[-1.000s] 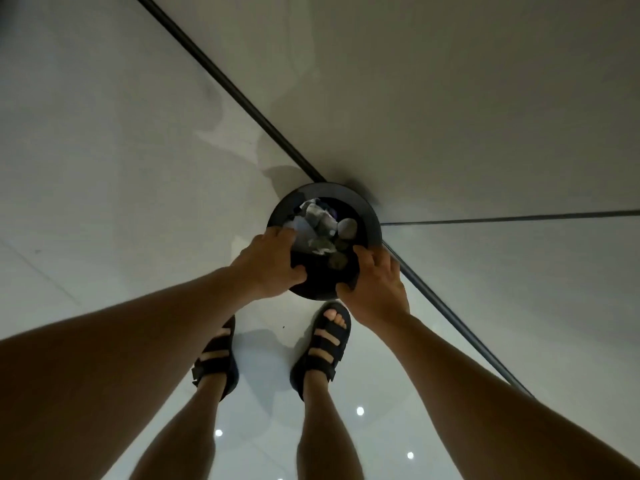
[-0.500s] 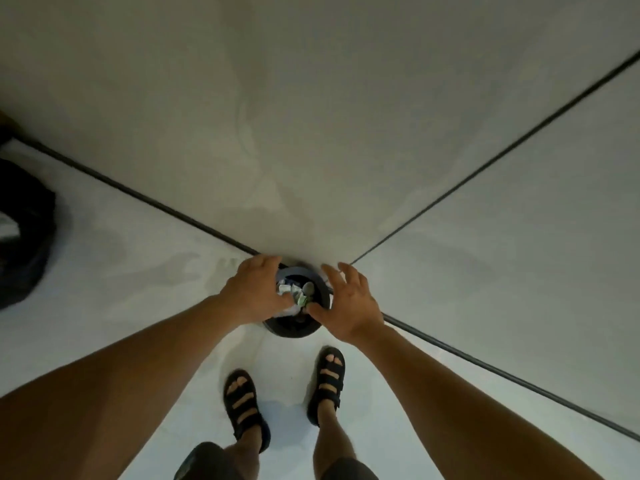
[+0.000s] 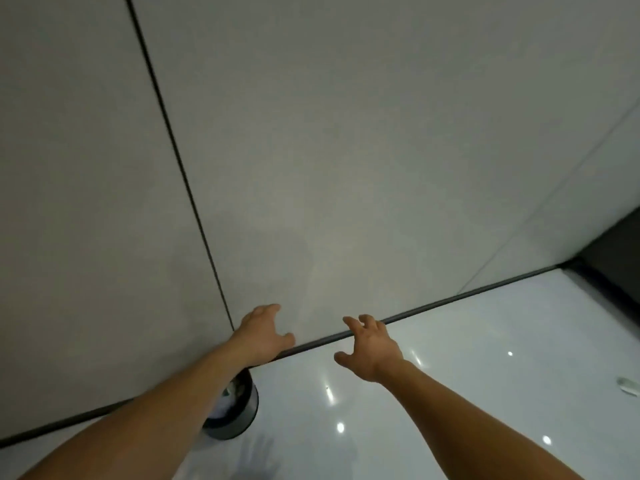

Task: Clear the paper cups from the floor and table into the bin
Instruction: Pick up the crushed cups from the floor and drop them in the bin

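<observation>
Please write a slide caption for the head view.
Left hand and right hand open, empty; bin stands on the floor by the wall.

Bare forearms (image 3: 156,403), left hand (image 3: 265,332), right hand (image 3: 372,344)

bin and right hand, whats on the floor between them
Nothing: only bare glossy floor between the bin and the right hand, in the head view.

Bin (image 3: 247,415) stands on the floor (image 3: 450,393) at 7 o'clock, against the wall (image 3: 346,168), partly beneath the left forearm (image 3: 156,410). Left hand (image 3: 263,332) and right hand (image 3: 369,344) hang apart near 6 o'clock. A small object (image 3: 628,386) lies at 4 o'clock.
</observation>
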`<act>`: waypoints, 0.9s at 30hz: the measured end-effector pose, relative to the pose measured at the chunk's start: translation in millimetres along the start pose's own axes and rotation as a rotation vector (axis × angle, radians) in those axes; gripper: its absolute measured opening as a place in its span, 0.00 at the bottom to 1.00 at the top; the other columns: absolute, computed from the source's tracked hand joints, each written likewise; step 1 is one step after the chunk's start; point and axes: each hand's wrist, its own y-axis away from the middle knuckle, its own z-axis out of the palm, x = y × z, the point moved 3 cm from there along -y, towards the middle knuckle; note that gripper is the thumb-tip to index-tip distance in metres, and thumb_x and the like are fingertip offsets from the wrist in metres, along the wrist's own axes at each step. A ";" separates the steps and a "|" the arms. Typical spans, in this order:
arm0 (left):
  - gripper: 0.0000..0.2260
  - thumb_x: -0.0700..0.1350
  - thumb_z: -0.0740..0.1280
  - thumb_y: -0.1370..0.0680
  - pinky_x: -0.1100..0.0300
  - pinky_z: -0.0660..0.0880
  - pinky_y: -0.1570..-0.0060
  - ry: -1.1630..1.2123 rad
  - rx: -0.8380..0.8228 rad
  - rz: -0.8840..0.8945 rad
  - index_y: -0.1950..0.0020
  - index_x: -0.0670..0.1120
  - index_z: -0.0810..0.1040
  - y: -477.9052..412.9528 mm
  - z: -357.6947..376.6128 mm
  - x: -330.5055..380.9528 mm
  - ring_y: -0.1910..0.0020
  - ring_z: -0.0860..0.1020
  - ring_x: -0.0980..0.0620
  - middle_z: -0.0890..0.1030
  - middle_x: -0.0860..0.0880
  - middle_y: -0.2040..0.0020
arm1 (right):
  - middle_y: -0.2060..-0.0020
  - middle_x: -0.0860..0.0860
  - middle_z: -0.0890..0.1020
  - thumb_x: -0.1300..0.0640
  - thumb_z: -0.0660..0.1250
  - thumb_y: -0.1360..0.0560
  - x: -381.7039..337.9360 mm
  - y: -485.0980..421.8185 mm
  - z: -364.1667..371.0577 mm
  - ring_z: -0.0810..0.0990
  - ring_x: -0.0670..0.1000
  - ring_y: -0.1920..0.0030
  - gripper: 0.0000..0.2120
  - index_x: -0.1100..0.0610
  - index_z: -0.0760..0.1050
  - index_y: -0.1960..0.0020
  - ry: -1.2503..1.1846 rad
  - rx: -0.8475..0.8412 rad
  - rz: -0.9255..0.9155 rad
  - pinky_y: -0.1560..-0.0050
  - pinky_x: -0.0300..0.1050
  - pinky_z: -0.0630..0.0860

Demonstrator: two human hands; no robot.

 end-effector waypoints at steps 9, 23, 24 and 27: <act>0.37 0.58 0.66 0.25 0.54 0.58 0.27 -0.263 -0.073 0.278 0.22 0.48 0.53 25.4 108.9 204.4 0.26 0.57 0.46 0.57 0.46 0.24 | 0.23 0.51 0.54 0.37 0.64 0.26 201.0 141.6 -21.5 0.54 0.56 0.24 0.39 0.45 0.50 0.22 -0.194 0.155 0.298 0.32 0.57 0.67; 0.36 0.58 0.66 0.26 0.51 0.58 0.28 -0.538 -0.291 0.695 0.23 0.49 0.55 35.6 284.9 435.3 0.25 0.55 0.46 0.56 0.48 0.23 | 0.23 0.51 0.53 0.38 0.65 0.26 405.1 267.8 -39.6 0.53 0.56 0.25 0.39 0.45 0.50 0.22 -0.396 0.330 0.702 0.32 0.58 0.67; 0.36 0.58 0.66 0.25 0.52 0.58 0.28 -0.548 -0.309 0.713 0.23 0.49 0.55 30.3 294.9 448.6 0.25 0.55 0.46 0.56 0.48 0.23 | 0.23 0.51 0.53 0.38 0.65 0.26 417.6 270.7 -41.5 0.53 0.56 0.25 0.39 0.45 0.50 0.22 -0.402 0.338 0.729 0.32 0.58 0.67; 0.36 0.57 0.66 0.25 0.51 0.59 0.28 -0.536 -0.385 0.760 0.23 0.49 0.54 12.0 322.9 490.9 0.24 0.54 0.47 0.55 0.49 0.23 | 0.23 0.51 0.53 0.39 0.65 0.26 455.7 277.0 -50.7 0.53 0.56 0.25 0.40 0.45 0.50 0.22 -0.415 0.354 0.822 0.33 0.57 0.68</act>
